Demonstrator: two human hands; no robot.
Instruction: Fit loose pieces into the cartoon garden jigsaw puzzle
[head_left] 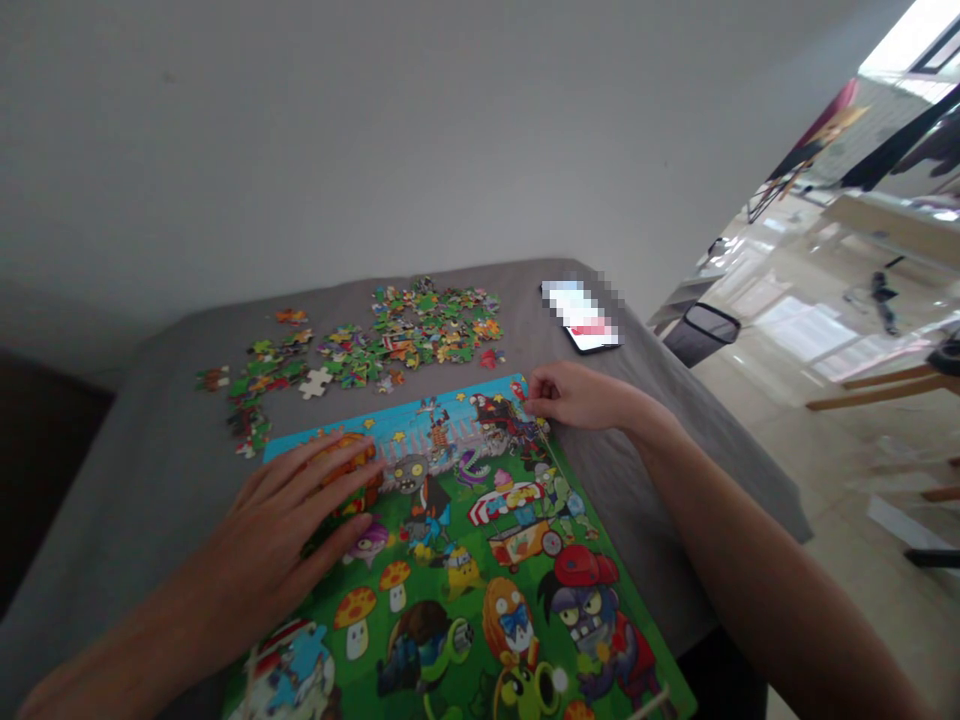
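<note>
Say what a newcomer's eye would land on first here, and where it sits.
The bright cartoon puzzle board fills the near middle of the grey table, with the left hand spread flat on its upper left and the right hand curled at its far right corner. Beyond it lies a scatter of loose pieces, and a phone rests near the table's far right edge.

One puzzle board (480, 560), lower centre. Two hands: left hand (292, 530), right hand (574, 398). One phone (581, 318). One bin (701, 335). Loose pieces (405, 335): uncountable.
</note>
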